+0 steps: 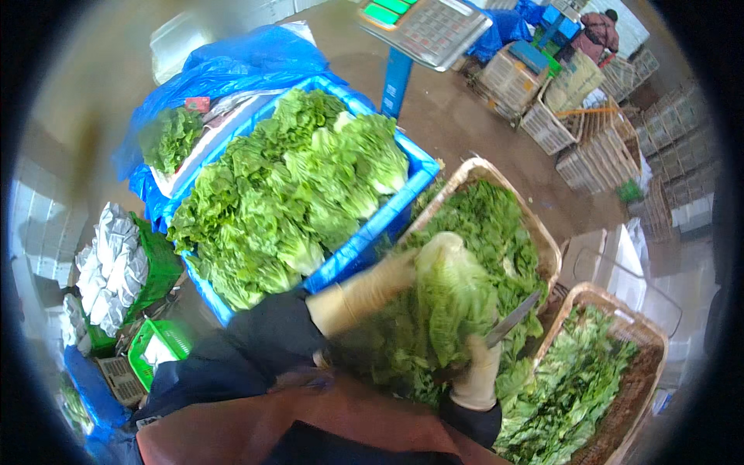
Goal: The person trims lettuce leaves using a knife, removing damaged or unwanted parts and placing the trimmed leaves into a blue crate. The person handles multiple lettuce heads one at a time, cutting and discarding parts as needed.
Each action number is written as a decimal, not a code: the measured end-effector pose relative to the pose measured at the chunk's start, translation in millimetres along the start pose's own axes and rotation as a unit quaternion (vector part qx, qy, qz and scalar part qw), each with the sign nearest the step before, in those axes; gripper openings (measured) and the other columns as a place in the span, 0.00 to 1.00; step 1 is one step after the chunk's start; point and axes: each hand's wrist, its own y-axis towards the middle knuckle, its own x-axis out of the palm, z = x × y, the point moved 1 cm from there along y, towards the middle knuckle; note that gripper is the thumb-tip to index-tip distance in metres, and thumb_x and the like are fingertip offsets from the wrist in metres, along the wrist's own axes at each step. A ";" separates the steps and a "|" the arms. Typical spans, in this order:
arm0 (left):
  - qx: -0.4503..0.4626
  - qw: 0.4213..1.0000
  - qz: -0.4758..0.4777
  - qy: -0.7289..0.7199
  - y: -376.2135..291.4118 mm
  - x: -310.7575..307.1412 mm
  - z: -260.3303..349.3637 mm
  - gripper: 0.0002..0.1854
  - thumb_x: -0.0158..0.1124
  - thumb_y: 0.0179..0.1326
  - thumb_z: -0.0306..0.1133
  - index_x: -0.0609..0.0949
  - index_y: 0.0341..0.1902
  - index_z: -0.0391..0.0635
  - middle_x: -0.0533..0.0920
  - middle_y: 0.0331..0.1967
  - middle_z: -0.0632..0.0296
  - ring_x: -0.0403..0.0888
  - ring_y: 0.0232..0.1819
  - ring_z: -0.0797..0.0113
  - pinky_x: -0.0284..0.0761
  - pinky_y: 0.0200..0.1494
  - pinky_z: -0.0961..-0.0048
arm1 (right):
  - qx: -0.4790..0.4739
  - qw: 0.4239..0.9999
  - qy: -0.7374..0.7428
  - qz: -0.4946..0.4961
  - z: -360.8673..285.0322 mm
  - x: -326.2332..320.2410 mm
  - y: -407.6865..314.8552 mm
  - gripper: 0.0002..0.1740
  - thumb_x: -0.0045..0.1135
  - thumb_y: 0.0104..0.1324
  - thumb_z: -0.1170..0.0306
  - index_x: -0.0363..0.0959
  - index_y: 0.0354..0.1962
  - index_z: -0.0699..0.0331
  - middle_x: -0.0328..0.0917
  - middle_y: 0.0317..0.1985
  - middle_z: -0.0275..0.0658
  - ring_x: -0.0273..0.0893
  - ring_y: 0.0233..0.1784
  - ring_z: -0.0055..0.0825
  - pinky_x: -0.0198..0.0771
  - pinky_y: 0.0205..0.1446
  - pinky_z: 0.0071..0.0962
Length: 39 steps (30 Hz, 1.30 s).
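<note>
Both hands wear pale gloves. My right hand (pixel 479 372) grips a knife (pixel 512 319), its blade pointing up and to the right. My left hand (pixel 372 288), blurred, is at the left side of a head of leafy lettuce (pixel 450 279), its fingers partly hidden by leaves. The lettuce has its pale base upward, over a basket (pixel 549 247) of loose green leaves (pixel 494 212). Left of it, several lettuce heads (pixel 290 192) fill a crate lined with blue plastic (pixel 354 241).
A second basket (pixel 660 360) of leaves stands at lower right. A weighing scale (pixel 427 29) rises beyond the blue-lined crate. Green crates (pixel 154 273) and grey plastic (pixel 110 261) are at left. Stacked crates (pixel 598 157) stand at upper right, with a person (pixel 598 35) beyond.
</note>
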 end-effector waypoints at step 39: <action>0.131 0.839 0.412 0.329 69.9 -299.8 176.8 0.29 0.63 0.71 0.42 0.75 0.69 0.37 0.81 0.61 0.51 0.76 0.63 0.63 0.70 0.66 0.68 | -0.255 0.894 -0.363 0.068 -77.2 148.8 199.3 0.25 0.54 0.68 0.78 0.78 0.63 0.61 0.86 0.51 0.35 0.77 0.34 0.18 0.74 0.40 0.22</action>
